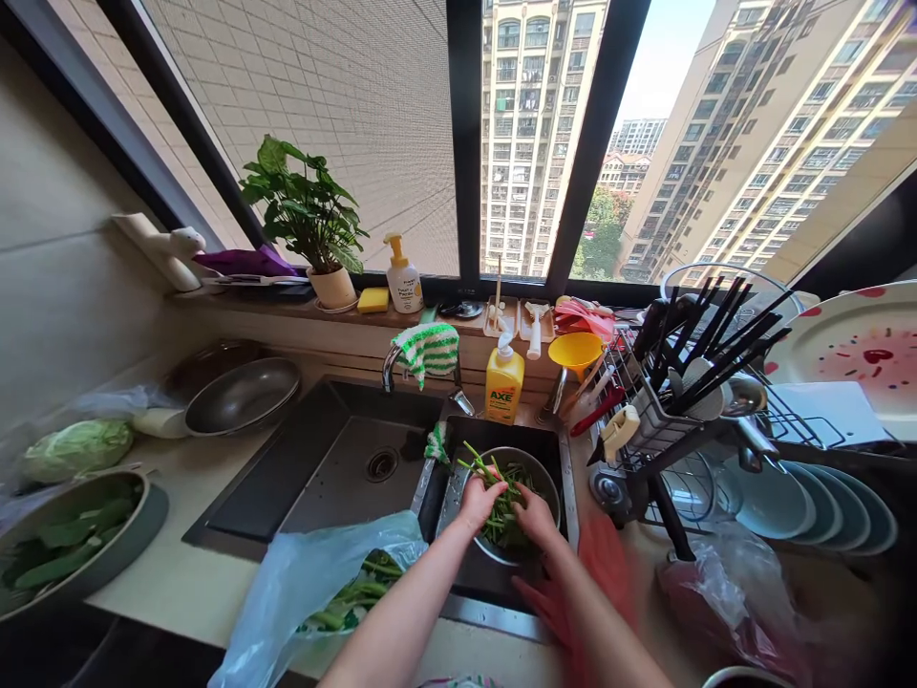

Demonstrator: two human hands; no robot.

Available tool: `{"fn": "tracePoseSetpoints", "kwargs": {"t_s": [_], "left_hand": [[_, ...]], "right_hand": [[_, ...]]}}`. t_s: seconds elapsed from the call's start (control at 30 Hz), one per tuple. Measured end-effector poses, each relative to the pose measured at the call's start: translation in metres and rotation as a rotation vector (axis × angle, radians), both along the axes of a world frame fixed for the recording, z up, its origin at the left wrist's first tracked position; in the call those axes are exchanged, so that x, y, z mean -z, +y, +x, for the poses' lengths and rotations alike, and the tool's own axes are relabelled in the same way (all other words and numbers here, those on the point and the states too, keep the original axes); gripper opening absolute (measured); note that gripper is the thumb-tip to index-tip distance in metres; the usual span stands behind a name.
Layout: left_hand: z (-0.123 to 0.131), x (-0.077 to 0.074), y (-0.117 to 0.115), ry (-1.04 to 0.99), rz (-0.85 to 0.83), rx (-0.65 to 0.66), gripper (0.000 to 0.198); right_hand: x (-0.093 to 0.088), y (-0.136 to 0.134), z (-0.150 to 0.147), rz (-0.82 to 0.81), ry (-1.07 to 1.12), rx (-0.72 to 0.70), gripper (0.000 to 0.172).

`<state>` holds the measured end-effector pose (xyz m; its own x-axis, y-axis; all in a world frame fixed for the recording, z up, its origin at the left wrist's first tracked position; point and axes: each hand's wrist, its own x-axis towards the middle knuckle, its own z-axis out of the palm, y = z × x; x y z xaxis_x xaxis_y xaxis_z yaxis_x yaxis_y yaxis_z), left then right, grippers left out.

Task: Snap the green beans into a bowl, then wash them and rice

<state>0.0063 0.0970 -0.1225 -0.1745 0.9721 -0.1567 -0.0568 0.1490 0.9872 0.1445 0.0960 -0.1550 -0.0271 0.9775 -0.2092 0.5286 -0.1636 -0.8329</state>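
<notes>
Both my hands are over a round metal basin [550,478] standing in the right-hand sink bowl. Leafy green vegetables [510,526] with thin stems lie in it. My left hand [479,502] is closed around a few green stems, whose ends stick out up and to the left past the basin's rim. My right hand [536,516] is at the right side of the basin, its fingers curled into the same greens. Its fingertips are partly hidden among the stems. An opened plastic bag [287,583] with more greens lies left of my forearms.
Left are the larger sink bowl [330,478], a pan of leaves [78,545], a cabbage [78,449] and a wok [244,394]. Behind stand a faucet [389,368] and a yellow detergent bottle [503,387]. A dish rack [645,430] and red rubber gloves [606,564] are right.
</notes>
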Motion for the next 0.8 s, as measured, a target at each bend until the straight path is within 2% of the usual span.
{"fn": "tracePoseSetpoints", "kwargs": {"t_s": [0.1, 0.2, 0.27, 0.37, 0.53, 0.63, 0.73, 0.8], "left_hand": [[-0.001, 0.005, 0.0, 0.061, -0.018, 0.023, 0.012], [0.002, 0.003, -0.005, 0.112, -0.043, 0.11, 0.009], [0.005, 0.0, -0.009, 0.143, -0.055, 0.171, 0.007], [0.002, -0.006, -0.014, 0.193, -0.061, 0.229, 0.009], [-0.025, -0.013, -0.012, 0.237, -0.089, 0.217, 0.018], [-0.032, -0.015, -0.006, 0.195, -0.122, 0.199, 0.017], [-0.021, -0.014, -0.004, 0.086, -0.168, 0.204, 0.015], [-0.011, -0.013, -0.007, -0.005, -0.197, 0.2, 0.02]], "right_hand": [[-0.011, 0.002, 0.003, 0.122, 0.022, -0.024, 0.027], [-0.031, 0.003, 0.0, 0.224, 0.101, -0.093, 0.028], [-0.043, 0.002, -0.004, 0.256, 0.032, -0.168, 0.021], [-0.055, -0.004, -0.008, 0.305, -0.196, -0.266, 0.017], [-0.052, -0.011, 0.002, 0.279, -0.502, -0.352, 0.015], [-0.051, -0.008, 0.009, 0.261, -0.484, -0.312, 0.014], [-0.054, -0.005, 0.007, 0.241, -0.437, -0.283, 0.014], [-0.056, -0.005, 0.003, 0.242, -0.387, -0.327, 0.014]]}}
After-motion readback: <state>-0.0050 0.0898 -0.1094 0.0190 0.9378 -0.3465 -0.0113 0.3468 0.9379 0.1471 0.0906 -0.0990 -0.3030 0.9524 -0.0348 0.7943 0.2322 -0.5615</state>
